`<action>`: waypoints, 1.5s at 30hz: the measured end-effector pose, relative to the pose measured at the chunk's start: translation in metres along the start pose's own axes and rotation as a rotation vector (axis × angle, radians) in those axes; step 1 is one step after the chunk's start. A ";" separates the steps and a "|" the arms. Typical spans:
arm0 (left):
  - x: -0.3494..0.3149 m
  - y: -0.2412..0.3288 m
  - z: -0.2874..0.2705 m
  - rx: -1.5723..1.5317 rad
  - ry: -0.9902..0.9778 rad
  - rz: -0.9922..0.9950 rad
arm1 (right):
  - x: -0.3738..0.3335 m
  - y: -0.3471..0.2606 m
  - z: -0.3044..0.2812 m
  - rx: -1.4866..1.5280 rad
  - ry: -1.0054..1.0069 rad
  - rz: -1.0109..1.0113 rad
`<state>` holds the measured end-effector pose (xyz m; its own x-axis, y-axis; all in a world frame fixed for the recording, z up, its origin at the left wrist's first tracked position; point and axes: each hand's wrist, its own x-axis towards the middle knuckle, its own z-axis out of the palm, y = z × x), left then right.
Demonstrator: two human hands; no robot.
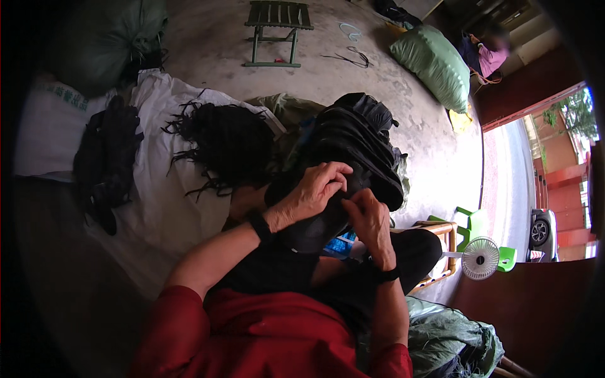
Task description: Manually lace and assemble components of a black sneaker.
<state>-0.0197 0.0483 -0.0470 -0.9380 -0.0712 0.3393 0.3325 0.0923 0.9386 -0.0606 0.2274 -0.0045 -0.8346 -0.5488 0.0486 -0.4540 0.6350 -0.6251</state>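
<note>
Over my lap lies a piece of black fabric (309,232), its exact kind hard to make out in the dark. My left hand (320,189) is at its upper edge, thumb and fingers pinched together on the cloth. Just to the right, my right hand (368,219) also pinches the black fabric, fingers curled. The bit between the fingertips is too dark to see. Directly beyond my hands is a stack of black fabric pieces (359,142), layered on one another. To the left, a heap of black pieces with thin loose strips (227,142) rests on a white sheet (154,104).
More black items (110,154) lie at the far left. A folding stool (277,31) stands ahead, and a full green sack (435,66) sits far right near another person (491,57). At right are a small fan (480,258), a green chair (472,223) and a crumpled green sack (450,334).
</note>
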 end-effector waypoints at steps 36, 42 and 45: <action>0.017 -0.012 -0.028 0.802 0.120 0.449 | -0.050 0.017 0.012 2.034 0.357 0.580; 0.019 -0.047 -0.076 1.072 -0.076 0.389 | -0.089 0.027 -0.043 1.114 0.575 0.543; 0.024 -0.046 -0.086 1.175 -0.020 0.373 | -0.119 0.045 -0.078 1.046 0.737 0.618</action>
<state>-0.0494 -0.0428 -0.0770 -0.8092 0.1653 0.5639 0.2997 0.9415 0.1540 -0.0061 0.3634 0.0223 -0.9272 0.2748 -0.2545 0.2032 -0.2019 -0.9581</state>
